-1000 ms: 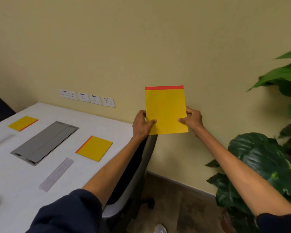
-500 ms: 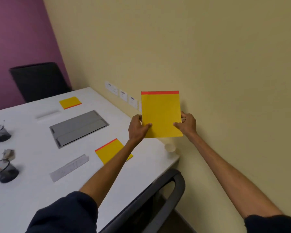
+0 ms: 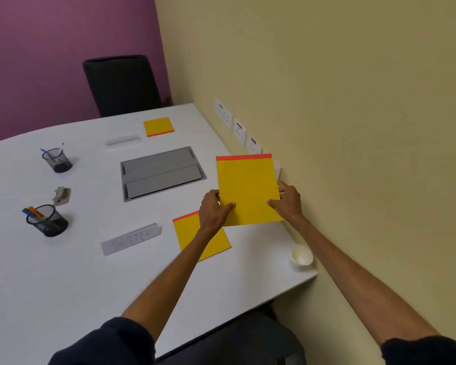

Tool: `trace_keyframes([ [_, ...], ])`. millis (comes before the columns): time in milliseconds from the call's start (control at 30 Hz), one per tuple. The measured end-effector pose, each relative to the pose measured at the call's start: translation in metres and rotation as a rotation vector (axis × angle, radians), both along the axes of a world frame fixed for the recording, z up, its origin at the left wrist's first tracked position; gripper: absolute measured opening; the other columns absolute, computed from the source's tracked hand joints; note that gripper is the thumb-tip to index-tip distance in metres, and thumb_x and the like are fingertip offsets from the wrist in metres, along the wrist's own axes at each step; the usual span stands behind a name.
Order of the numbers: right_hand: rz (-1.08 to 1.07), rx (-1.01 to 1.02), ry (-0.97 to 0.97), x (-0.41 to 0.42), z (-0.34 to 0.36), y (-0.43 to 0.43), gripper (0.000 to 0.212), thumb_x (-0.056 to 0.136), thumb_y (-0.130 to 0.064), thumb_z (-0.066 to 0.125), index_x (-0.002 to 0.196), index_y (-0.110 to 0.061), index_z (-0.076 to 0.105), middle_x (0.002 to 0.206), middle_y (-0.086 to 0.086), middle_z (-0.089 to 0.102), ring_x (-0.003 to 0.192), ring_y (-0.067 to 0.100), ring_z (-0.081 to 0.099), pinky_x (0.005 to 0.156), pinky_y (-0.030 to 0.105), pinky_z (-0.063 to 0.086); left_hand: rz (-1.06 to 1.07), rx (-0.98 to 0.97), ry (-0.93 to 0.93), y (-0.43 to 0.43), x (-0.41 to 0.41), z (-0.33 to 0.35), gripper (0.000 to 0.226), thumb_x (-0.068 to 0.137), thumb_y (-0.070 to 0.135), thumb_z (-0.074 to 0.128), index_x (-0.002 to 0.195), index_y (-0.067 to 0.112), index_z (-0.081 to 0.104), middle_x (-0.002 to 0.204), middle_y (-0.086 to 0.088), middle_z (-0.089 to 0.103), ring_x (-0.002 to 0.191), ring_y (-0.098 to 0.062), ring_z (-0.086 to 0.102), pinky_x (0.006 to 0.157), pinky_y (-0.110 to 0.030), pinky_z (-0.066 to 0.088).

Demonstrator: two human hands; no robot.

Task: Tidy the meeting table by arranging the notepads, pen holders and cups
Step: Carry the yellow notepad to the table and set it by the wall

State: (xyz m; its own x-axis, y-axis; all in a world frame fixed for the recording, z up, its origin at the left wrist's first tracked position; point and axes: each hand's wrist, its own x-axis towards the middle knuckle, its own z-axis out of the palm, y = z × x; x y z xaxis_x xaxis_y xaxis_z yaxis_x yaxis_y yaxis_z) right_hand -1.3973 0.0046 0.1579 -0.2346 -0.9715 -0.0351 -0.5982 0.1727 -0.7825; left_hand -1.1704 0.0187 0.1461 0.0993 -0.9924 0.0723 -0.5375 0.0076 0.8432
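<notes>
I hold a yellow notepad with a red top strip (image 3: 248,189) upright above the white table's (image 3: 63,280) right side. My left hand (image 3: 214,209) grips its lower left edge and my right hand (image 3: 287,202) its lower right edge. A second yellow notepad (image 3: 192,234) lies flat below it, partly hidden by my left forearm. A third yellow notepad (image 3: 158,126) lies at the far side. Two black mesh pen holders stand at the left: the far pen holder (image 3: 57,160) and the near pen holder (image 3: 46,220), both with pens. A small white cup (image 3: 301,255) sits by the wall.
A grey cable hatch (image 3: 162,172) is set in the table's middle. A clear nameplate (image 3: 131,239) lies in front of it, another nameplate (image 3: 123,140) behind. A small stapler-like object (image 3: 62,195) sits between the holders. A black chair (image 3: 123,84) stands at the far end; wall sockets (image 3: 238,129) line the wall.
My view has swung left from the wall and plant onto the table. The held notepad stays in both hands and now hangs over the table's right part.
</notes>
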Motion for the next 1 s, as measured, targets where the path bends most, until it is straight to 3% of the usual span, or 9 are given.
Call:
trace_keyframes([
  [300, 0.152, 0.163, -0.015, 0.000, -0.076, -0.077, 0.089, 0.067, -0.017, 0.088, 0.142, -0.012, 0.040, 0.135, 0.014, 0.046, 0.122, 0.030, 0.050, 0.091, 0.035, 0.045, 0.202, 0.212, 0.006, -0.048, -0.024, -0.077, 0.057, 0.082, 0.032, 0.076, 0.128, 0.008, 0.053, 0.124, -0.011, 0.058, 0.113, -0.027, 0.054, 0.085, -0.036, 0.045],
  [433, 0.152, 0.223, -0.006, -0.001, -0.112, -0.105, 0.092, 0.065, -0.019, 0.089, 0.142, -0.013, 0.039, 0.135, 0.013, 0.042, 0.119, 0.031, 0.049, 0.081, 0.029, 0.040, 0.189, 0.291, 0.018, -0.073, -0.037, -0.109, 0.066, 0.080, 0.024, 0.079, 0.135, 0.005, 0.048, 0.129, -0.016, 0.053, 0.120, -0.031, 0.049, 0.098, -0.044, 0.046],
  [633, 0.126, 0.247, 0.095, -0.011, -0.147, -0.140, 0.086, 0.068, -0.017, 0.087, 0.140, -0.014, 0.041, 0.135, 0.014, 0.042, 0.120, 0.033, 0.050, 0.090, 0.042, 0.048, 0.119, 0.422, -0.017, -0.102, -0.062, -0.151, 0.088, 0.079, 0.012, 0.078, 0.149, 0.002, 0.026, 0.140, -0.017, 0.040, 0.129, -0.032, 0.042, 0.105, -0.044, 0.043],
  [767, 0.143, 0.251, 0.140, -0.013, -0.169, -0.154, 0.081, 0.071, -0.010, 0.083, 0.141, -0.010, 0.041, 0.133, 0.016, 0.044, 0.122, 0.033, 0.048, 0.094, 0.038, 0.044, 0.131, 0.479, -0.030, -0.113, -0.075, -0.170, 0.089, 0.083, 0.006, 0.073, 0.152, 0.002, 0.017, 0.148, -0.019, 0.035, 0.137, -0.033, 0.034, 0.110, -0.041, 0.037],
  [1000, 0.188, 0.232, 0.253, -0.005, -0.196, -0.153, 0.071, 0.078, -0.004, 0.073, 0.141, -0.008, 0.040, 0.140, 0.016, 0.035, 0.121, 0.034, 0.047, 0.089, 0.039, 0.050, 0.236, 0.471, -0.057, -0.119, -0.086, -0.200, 0.081, 0.080, -0.004, 0.067, 0.150, 0.004, 0.027, 0.148, -0.015, 0.040, 0.138, -0.033, 0.034, 0.109, -0.041, 0.035],
])
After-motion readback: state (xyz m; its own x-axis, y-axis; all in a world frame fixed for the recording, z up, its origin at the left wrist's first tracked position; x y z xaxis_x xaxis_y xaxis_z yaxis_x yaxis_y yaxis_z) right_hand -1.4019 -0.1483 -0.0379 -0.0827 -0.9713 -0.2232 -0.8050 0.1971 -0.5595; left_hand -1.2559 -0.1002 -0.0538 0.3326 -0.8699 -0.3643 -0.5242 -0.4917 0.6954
